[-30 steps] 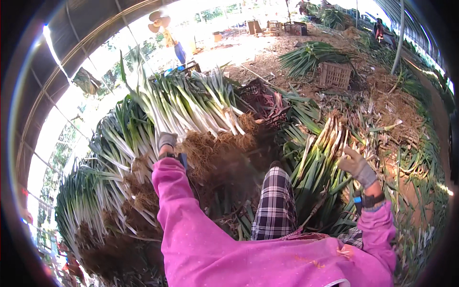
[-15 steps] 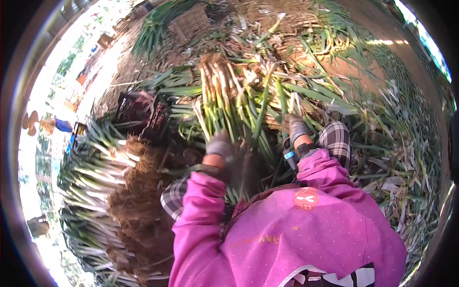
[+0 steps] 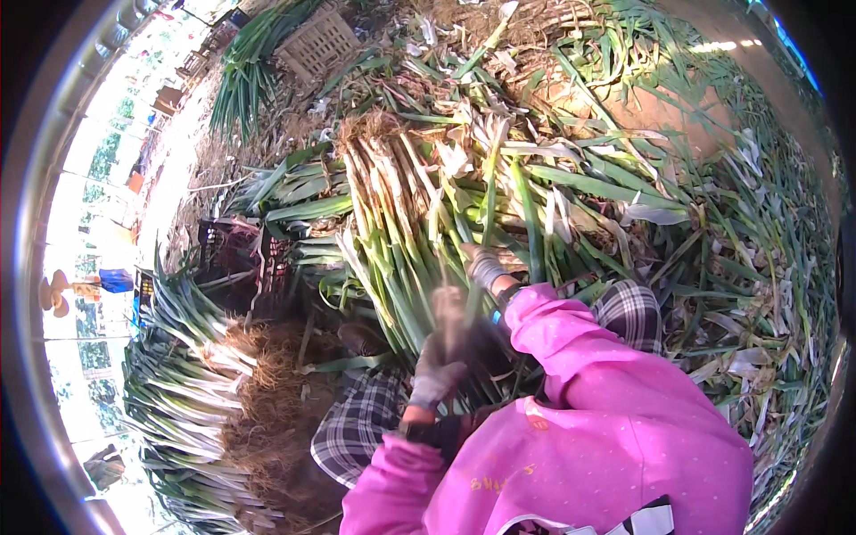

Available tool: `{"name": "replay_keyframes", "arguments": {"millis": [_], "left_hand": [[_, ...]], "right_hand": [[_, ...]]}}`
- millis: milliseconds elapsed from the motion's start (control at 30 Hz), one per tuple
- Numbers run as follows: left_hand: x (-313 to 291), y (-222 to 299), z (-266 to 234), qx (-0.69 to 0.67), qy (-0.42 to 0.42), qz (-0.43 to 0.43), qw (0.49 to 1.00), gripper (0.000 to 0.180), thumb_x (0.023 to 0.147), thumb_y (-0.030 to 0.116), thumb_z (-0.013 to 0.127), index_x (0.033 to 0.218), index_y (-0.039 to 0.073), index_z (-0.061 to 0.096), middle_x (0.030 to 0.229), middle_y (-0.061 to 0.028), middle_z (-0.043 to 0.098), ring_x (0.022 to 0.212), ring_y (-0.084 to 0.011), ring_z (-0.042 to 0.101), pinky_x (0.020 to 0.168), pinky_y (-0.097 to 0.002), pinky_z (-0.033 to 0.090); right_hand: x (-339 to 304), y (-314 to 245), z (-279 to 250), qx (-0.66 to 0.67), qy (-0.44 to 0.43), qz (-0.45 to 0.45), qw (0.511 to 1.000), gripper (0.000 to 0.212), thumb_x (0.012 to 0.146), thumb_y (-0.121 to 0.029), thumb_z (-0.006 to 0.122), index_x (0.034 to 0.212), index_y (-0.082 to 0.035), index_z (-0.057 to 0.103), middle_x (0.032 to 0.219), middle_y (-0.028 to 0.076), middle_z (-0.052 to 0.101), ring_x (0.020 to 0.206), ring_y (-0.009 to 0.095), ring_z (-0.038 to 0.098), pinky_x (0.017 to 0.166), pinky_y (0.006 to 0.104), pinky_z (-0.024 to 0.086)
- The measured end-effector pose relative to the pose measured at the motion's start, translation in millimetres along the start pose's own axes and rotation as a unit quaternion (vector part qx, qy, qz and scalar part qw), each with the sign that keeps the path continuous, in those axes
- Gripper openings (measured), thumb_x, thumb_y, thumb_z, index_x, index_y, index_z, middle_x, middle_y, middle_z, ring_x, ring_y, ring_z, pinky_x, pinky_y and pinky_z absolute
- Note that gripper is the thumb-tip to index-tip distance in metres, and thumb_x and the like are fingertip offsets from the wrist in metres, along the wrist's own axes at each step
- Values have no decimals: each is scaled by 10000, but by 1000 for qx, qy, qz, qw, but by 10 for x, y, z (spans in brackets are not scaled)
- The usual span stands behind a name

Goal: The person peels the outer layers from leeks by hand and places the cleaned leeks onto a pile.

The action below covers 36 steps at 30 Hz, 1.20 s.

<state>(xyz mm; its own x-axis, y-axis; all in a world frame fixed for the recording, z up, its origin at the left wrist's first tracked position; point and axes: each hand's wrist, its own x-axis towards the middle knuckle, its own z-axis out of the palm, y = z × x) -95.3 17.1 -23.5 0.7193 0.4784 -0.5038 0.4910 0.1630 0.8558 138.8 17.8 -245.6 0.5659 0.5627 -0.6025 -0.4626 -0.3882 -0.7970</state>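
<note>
My left hand (image 3: 437, 373), in a grey glove, is closed low in front of me. From it rises a leek (image 3: 448, 308), its brown root end smeared by motion. My gloved right hand (image 3: 484, 266) is just beyond and to the right, fingers curled; what they hold is hidden. Past both hands lies a bunch of untrimmed leeks (image 3: 388, 209), brown roots pointing away and green leaves running toward me. On the left, a long heap of white-stemmed leeks (image 3: 192, 392) has its roots turned inward.
Loose leaves (image 3: 722, 294) cover the ground on the right. A dark plastic crate (image 3: 267, 263) stands at the left, and a pale slatted crate (image 3: 318, 43) lies at the far left beside green leaves (image 3: 242, 76). My checked knees (image 3: 361, 426) flank the work spot.
My right hand has moved left, beside the leek. My left hand has drawn nearer to me and slightly right. The view has shifted a little.
</note>
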Motion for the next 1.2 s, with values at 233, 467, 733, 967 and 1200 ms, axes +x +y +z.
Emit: {"name": "replay_keyframes", "arguments": {"millis": [233,467,733,967,1200], "left_hand": [[190,446,-110,470,-13,-138,872,670,621,102,610,1224,-12,342,1041,-202,532,943,-268,556,780,-342,448],[434,469,-141,464,-13,-77,883,714,643,268,657,1240,86,311,1018,-214,543,924,-375,534,784,-408,436],[828,746,-137,528,-16,-10,849,602,677,410,603,1118,54,400,898,-220,584,862,-379,563,732,-432,446],[1367,629,-101,551,-19,-9,834,566,676,358,599,1094,27,408,928,-215,585,892,-350,567,762,-412,442],[1806,627,-276,590,-45,-24,806,548,728,304,551,1219,174,344,1085,-186,517,944,-337,550,788,-400,442]], "right_hand": [[-202,-433,390,-472,173,-65,862,185,782,-125,461,941,-82,543,919,158,591,831,299,594,717,419,474],[-256,-133,452,-481,-30,-30,876,282,672,-319,634,847,-102,592,865,133,615,823,285,597,712,377,472],[-973,683,407,-329,-87,59,938,601,679,-385,598,1143,-17,494,1073,210,546,987,316,541,855,343,416],[-1474,358,68,-395,-68,63,914,713,648,-402,628,1182,32,444,1141,224,502,1049,311,507,900,340,385],[-1723,159,183,-425,-104,40,898,668,685,-397,570,1199,7,433,1153,213,495,1071,315,484,905,343,376]]}}
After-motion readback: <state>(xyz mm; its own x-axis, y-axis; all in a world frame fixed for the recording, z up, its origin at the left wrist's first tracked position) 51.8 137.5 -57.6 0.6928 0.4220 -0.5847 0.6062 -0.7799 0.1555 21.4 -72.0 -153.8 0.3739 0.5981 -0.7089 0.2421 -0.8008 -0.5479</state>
